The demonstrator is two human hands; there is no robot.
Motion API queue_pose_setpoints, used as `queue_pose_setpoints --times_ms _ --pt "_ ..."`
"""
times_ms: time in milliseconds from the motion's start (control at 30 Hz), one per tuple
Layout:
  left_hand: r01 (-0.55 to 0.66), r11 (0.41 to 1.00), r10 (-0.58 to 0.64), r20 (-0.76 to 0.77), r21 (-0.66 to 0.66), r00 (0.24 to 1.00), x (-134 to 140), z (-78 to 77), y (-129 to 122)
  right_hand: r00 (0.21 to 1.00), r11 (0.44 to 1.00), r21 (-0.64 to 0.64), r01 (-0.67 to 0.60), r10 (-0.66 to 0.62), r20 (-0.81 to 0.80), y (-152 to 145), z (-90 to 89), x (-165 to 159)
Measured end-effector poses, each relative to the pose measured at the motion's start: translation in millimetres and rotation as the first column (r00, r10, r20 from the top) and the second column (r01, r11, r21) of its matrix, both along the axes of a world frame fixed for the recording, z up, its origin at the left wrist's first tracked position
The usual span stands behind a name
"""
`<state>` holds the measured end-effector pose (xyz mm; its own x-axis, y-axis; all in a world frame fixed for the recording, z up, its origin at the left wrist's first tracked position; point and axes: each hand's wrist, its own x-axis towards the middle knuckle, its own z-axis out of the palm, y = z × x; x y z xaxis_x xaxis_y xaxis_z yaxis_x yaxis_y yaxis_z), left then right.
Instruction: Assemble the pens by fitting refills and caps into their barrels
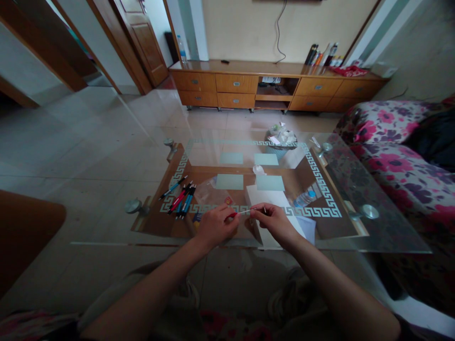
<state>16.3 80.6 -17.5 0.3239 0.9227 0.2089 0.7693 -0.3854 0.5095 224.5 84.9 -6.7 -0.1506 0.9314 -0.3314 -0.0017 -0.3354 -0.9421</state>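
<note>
Above the near edge of the glass table, my left hand (219, 224) is closed round a red pen barrel (232, 215), mostly hidden by the fingers. A thin pale pen refill (244, 212) runs from the barrel across to my right hand (272, 221). Thumb and fingertips there pinch the refill's far end, and a small dark bit shows by them. Whether the refill is partly inside the barrel I cannot tell. On the tabletop left of my hands lie several red, blue and black pens (183, 199), with a blue pen (173, 187) slightly apart.
A white box (265, 195) is under my right hand, with a plastic bottle (304, 198) beside it. A clear plastic bag (212, 192) is near the pens. Beyond the glass table (394, 232) stands a full waste basket (279, 150). A flowered sofa (398, 156) is at right.
</note>
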Motion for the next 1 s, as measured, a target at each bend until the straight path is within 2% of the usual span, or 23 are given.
queue_pose_setpoints --times_ms 267,500,600,800,900,1000 --pt "0.06 0.998 -0.06 -0.031 0.009 0.998 -0.1 -2.0 -1.8 0.988 0.993 0.009 -0.119 0.118 0.098 -1.7 1.6 -0.9" --pt "0.132 0.991 -0.133 -0.053 -0.026 0.99 -1.3 -1.0 -1.3 0.959 0.97 0.141 -0.198 0.162 0.231 -0.3 -7.6 2.5" --pt "0.12 0.992 -0.122 -0.044 -0.044 0.991 -2.7 -2.8 1.3 0.955 0.979 0.137 -0.15 0.108 0.275 4.4 -8.5 8.9" --pt "0.01 0.999 -0.012 -0.05 -0.043 0.999 -14.2 -19.5 12.3 0.955 0.986 0.14 0.088 -0.123 0.269 17.1 -9.2 27.4" --pt "0.013 0.999 -0.015 -0.046 -0.037 0.999 -18.8 -24.1 17.7 0.951 0.985 0.131 0.111 -0.143 0.274 18.2 -10.5 29.1" --pt "0.005 1.0 -0.004 0.069 -0.025 0.998 -19.5 -23.5 22.7 0.957 0.989 0.124 0.084 -0.114 0.267 17.1 -12.3 26.1"
